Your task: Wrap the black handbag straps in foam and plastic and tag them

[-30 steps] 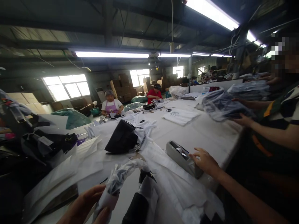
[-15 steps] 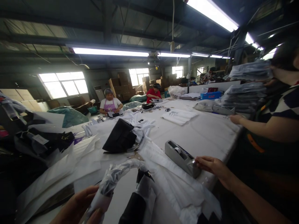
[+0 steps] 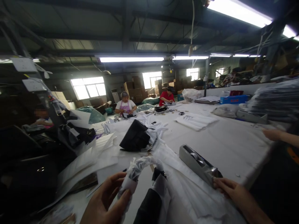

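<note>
My left hand point(image 3: 106, 203) is at the bottom edge, closed on a bag handle wrapped in white paper and clear plastic point(image 3: 140, 166). The handle arches over a dark bag point(image 3: 148, 208) lying on white paper. My right hand point(image 3: 230, 193) reaches in from the lower right, its fingertips pinched at the cutter end of a grey tape dispenser point(image 3: 198, 165); whether they hold tape I cannot make out. A black bag point(image 3: 135, 137) stands on the white table point(image 3: 224, 146) a little farther off.
Black bags and white wrapping sheets point(image 3: 77, 137) pile up at the left. A person's arm point(image 3: 277, 135) reaches in at the right, near stacked plastic-wrapped goods point(image 3: 277, 99). Folded white sheets point(image 3: 195, 119) lie mid-table. Two persons point(image 3: 126, 105) work at the far end, with cardboard boxes point(image 3: 134, 88) behind.
My right hand slid from the top of the tape dispenser to its cutter end. The view swung right. The person at the right put down a plastic-wrapped bundle and drew the arm back.
</note>
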Tool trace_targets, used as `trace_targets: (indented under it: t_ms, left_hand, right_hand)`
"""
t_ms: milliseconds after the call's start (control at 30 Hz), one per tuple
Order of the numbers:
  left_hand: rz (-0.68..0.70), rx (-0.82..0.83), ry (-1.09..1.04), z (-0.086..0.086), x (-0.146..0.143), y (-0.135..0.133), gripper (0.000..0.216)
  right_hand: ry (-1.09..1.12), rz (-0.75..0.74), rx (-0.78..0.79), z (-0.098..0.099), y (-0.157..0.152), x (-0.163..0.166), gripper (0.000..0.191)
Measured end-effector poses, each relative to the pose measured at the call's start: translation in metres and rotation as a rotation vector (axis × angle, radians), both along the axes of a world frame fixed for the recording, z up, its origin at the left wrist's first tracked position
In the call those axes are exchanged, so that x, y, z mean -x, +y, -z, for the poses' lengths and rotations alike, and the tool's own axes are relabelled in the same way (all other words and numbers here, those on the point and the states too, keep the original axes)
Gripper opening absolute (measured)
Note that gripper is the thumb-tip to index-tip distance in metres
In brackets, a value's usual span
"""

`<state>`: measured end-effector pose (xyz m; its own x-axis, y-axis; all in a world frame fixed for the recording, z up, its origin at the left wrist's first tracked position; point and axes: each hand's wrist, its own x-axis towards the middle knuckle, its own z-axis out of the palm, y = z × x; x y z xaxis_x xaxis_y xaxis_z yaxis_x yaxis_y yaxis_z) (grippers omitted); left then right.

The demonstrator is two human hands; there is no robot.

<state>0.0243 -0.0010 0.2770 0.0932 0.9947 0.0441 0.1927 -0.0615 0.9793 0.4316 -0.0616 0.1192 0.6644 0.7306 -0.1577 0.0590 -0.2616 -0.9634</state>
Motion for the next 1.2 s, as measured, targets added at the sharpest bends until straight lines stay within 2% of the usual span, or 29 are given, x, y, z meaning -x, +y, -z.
trace_targets:
  t_ms: [133, 167, 233, 333, 433, 567, 733, 867, 933, 1067, 1200]
  left_hand:
    - [0.001, -0.053, 0.029, 0.0, -0.006, -0.003, 0.055]
    - [0.001, -0.06, 0.049, 0.0, -0.007, -0.004, 0.054]
    - [-0.005, -0.085, 0.102, 0.0, -0.009, -0.007, 0.052]
    - [-0.034, -0.158, 0.166, 0.002, -0.009, -0.009, 0.049]
    - [-0.073, -0.213, 0.189, 0.004, -0.007, -0.01, 0.048]
    - [-0.072, -0.233, 0.197, 0.006, -0.004, -0.01, 0.045]
    - [0.027, -0.164, 0.104, 0.006, -0.003, -0.008, 0.047]
    - [0.134, -0.105, -0.027, 0.002, -0.005, -0.009, 0.045]
    - [0.192, -0.046, -0.085, 0.002, -0.006, -0.009, 0.046]
    - [0.302, 0.06, -0.169, 0.007, -0.006, -0.005, 0.053]
    - [0.336, 0.072, -0.225, 0.011, -0.005, -0.001, 0.055]
  right_hand:
    - [0.068, -0.412, -0.243, -0.064, 0.0, 0.103, 0.042]
    - [0.123, -0.536, -0.296, -0.082, 0.001, 0.131, 0.041]
    - [0.261, -0.691, -0.392, -0.112, 0.005, 0.179, 0.04]
    - [0.323, -0.82, -0.453, -0.133, 0.016, 0.223, 0.041]
    - [0.252, -0.784, -0.435, -0.134, 0.028, 0.236, 0.044]
    - [0.156, -0.746, -0.333, -0.13, 0.033, 0.234, 0.046]
    - [0.19, -0.778, -0.285, -0.133, 0.034, 0.229, 0.043]
    - [0.19, -0.763, -0.272, -0.126, 0.043, 0.224, 0.041]
    - [0.236, -0.79, -0.295, -0.119, 0.05, 0.223, 0.045]
    - [0.435, -0.945, -0.422, -0.105, 0.066, 0.228, 0.046]
    - [0.441, -0.969, -0.454, -0.094, 0.074, 0.228, 0.042]
